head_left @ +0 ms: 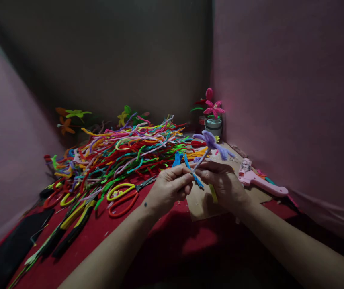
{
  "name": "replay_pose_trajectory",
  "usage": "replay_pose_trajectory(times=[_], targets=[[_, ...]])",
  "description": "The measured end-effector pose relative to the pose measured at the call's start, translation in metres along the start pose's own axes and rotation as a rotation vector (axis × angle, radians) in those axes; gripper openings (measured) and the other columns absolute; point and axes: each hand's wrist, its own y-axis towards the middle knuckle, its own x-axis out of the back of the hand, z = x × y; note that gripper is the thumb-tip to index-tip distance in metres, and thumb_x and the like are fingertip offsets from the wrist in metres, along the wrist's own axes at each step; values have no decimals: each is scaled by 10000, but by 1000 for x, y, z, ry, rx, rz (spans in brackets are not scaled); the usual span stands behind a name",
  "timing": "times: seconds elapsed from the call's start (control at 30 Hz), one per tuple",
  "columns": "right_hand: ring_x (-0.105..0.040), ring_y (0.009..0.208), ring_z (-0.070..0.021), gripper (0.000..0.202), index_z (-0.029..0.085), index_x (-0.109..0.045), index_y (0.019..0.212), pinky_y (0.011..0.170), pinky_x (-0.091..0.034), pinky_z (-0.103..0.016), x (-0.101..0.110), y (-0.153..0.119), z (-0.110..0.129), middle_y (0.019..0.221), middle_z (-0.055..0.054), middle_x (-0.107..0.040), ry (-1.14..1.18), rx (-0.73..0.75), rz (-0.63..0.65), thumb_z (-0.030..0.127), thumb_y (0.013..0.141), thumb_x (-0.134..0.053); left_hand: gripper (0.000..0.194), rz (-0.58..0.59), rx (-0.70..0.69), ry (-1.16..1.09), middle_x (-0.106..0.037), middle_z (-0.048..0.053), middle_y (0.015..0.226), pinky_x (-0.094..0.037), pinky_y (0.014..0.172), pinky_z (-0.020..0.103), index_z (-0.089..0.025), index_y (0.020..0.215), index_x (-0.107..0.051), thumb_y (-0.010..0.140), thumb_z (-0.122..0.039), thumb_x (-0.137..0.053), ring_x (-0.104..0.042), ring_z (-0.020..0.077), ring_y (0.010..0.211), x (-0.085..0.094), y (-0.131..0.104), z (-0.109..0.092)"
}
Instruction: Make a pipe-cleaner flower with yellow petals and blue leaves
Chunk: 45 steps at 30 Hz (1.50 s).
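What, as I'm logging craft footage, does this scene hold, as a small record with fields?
left hand: pinching a blue fuzzy strip beside the flower's stem
right hand: holding a purple flower by its stem
beyond the hands: multicoloured pile of fuzzy stems
left side: scissors, yellow-and-black pliers
right side: pink tool, apparently a glue gun
back right: pink flower above a pot
surface: red cloth
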Motion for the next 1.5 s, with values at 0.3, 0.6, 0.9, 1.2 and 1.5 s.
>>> replay_pose_trajectory(times=[0.3,0.6,0.9,1.2,1.5], targets=[[-525,660,-119,68,204,-702,713,622,-418,-254,2,4,-2,703,5,-626,126,-56,68,229,650,-694,206,209,115,-262,-535,-48,501,-269,291,138,-151,763,-529,831,-345,-519,-300,9,247,2,4,7],[-470,600,-109,70,176,-678,699,597,-374,-266,-2,9,-5,658,10,-578,-14,-40,-61,241,700,-651,127,-205,-168,344,-579,-31,606,-453,463,185,-169,783,-580,765,-293,-598,-566,84,475,1,4,12],[-499,598,-98,71,170,-697,708,600,-392,-252,3,13,-2,661,6,-594,133,-107,66,222,658,-695,132,241,151,-333,-623,11,590,-399,280,147,-118,771,-554,800,-245,-568,-531,77,339,10,7,10],[-483,566,-96,111,164,-650,599,575,-376,-259,4,18,-4,609,22,-569,94,-39,30,247,620,-722,177,205,81,-157,-637,14,620,-459,389,191,-126,813,-559,806,-302,-558,-586,105,404,5,4,8],[-541,676,-150,92,182,-710,717,688,-405,-304,1,26,-9,663,-4,-631,44,-41,91,243,653,-685,142,31,-1,-99,-620,-15,565,-446,365,191,-139,773,-526,772,-263,-595,-559,100,370,11,9,8]])
